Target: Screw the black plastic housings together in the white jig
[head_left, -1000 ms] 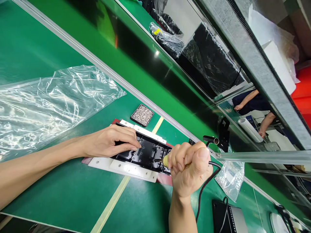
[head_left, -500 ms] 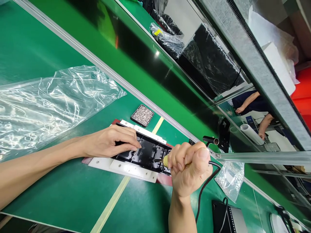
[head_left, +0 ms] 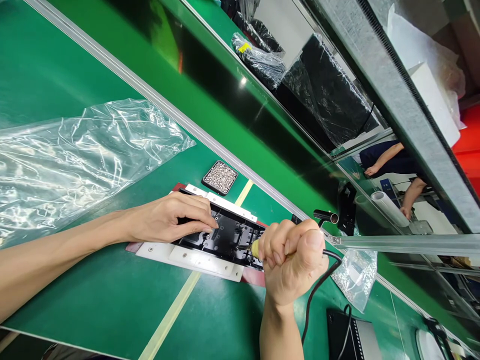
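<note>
A crumpled clear plastic bag [head_left: 75, 155] lies left of a small screw tray [head_left: 220, 177].

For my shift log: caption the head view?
Left hand steadies black part while right hand applies corded tool.

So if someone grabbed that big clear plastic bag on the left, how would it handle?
The clear plastic bag would probably flop: it lies crinkled and flat. It looks thin and light, so likely drifts when pushed. Its glossy film may be slippery.

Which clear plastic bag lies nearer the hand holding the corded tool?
The small crumpled bag, just past the right hand by the tool's black cord. The large flat bag lies far off, beyond the left hand.
</note>
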`<state>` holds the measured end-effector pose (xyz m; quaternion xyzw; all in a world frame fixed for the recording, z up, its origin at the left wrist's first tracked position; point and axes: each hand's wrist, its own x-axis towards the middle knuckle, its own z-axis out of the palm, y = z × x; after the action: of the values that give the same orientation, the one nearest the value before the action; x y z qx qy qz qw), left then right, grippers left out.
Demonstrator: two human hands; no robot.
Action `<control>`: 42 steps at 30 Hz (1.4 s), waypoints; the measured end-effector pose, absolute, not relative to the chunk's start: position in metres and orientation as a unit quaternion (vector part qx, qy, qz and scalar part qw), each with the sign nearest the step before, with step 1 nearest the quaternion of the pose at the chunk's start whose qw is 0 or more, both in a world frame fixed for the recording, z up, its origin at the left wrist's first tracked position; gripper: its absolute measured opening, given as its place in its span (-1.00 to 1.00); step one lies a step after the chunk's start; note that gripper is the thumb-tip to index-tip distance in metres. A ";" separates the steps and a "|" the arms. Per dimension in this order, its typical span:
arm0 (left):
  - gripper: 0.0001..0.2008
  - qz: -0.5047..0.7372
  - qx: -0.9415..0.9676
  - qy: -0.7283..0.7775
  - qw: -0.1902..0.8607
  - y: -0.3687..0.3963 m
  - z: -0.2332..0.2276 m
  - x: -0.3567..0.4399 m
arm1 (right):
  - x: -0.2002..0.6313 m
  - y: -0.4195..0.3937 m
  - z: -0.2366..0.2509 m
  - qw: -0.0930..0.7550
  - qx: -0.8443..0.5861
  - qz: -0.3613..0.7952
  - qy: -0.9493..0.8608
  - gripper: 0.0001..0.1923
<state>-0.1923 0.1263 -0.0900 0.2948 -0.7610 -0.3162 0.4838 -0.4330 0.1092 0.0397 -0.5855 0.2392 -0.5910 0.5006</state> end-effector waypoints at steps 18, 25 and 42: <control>-0.80 -0.323 0.299 -0.754 0.487 0.127 -0.090 -0.193 | -0.432 0.111 0.038 0.482 -0.592 -0.594 0.256 -0.38; -0.80 -0.320 0.299 -0.754 0.490 0.127 -0.089 -0.193 | -0.430 0.111 0.038 0.492 -0.585 -0.597 0.245 -0.39; -0.79 -0.323 0.307 -0.756 0.479 0.127 -0.093 -0.190 | -0.429 0.110 0.037 0.494 -0.585 -0.597 0.239 -0.39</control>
<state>-0.1904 0.1267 -0.0933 0.3074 -0.7559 -0.3233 0.4792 -0.4287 0.1101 0.0367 -0.5847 0.2388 -0.5974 0.4941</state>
